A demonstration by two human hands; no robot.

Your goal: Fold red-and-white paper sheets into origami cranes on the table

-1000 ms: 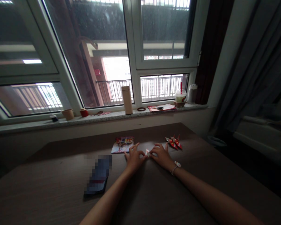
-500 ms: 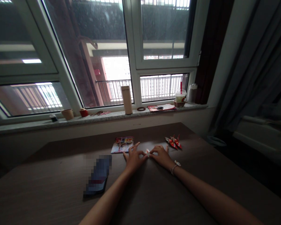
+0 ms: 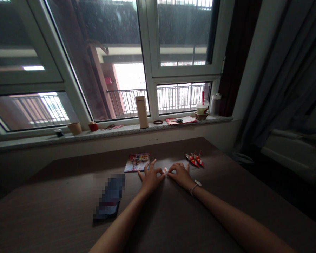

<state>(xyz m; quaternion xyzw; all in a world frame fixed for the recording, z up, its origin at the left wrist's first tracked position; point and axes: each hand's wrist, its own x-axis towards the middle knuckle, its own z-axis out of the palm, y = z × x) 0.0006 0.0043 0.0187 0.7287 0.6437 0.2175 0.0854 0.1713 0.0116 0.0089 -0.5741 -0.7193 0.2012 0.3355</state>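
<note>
A small folded piece of paper (image 3: 165,171), white with some orange-red, is pinched between my two hands on the dark table (image 3: 189,221). My left hand (image 3: 150,178) grips its left side with thumb and index finger, the other fingers spread. From the right, my right hand (image 3: 181,175) pinches the other side; a bracelet circles that wrist. The paper's fine folds are too small to make out. To the right of my right hand lie folded red-and-white paper pieces (image 3: 194,160) with pointed ends. Beyond my left fingers is a colourful printed packet or booklet (image 3: 137,162).
A dark, pixelated phone-like object (image 3: 109,198) lies left of my left forearm. Along the windowsill (image 3: 121,130) stand a beige bottle (image 3: 141,112), a paper cup (image 3: 74,128), a drink cup with a red straw (image 3: 202,107), and red papers (image 3: 183,120) with scissors on them.
Both hands keep their pinch on the paper with almost no movement. The whole view has shifted very slightly.
</note>
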